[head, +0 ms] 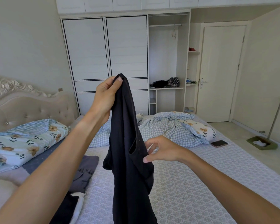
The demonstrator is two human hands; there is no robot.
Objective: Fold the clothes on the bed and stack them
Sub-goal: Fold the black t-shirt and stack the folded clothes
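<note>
Stretching out under you is the bed point(192, 183), a crumpled checked quilt point(173, 126) at its far end. You've got the black garment point(128, 159) dangling over the near middle, your left hand point(105, 97) pinching its top edge high. Your right hand point(165, 151) sits lower right, thumb on the fabric, fingers loosely spread. Grey clothes point(86, 170) lie near left; a phone point(219, 143) lies far right.

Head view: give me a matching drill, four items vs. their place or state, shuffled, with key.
Items:
1. black garment
2. phone
3. grey garment
4. dustpan

Places/states:
A. on the floor by the wall
B. hanging from the left hand
C. flat on the bed near its right edge
D. lying on the bed, lower left

Pairs: 1-B, 2-C, 3-D, 4-A
</note>
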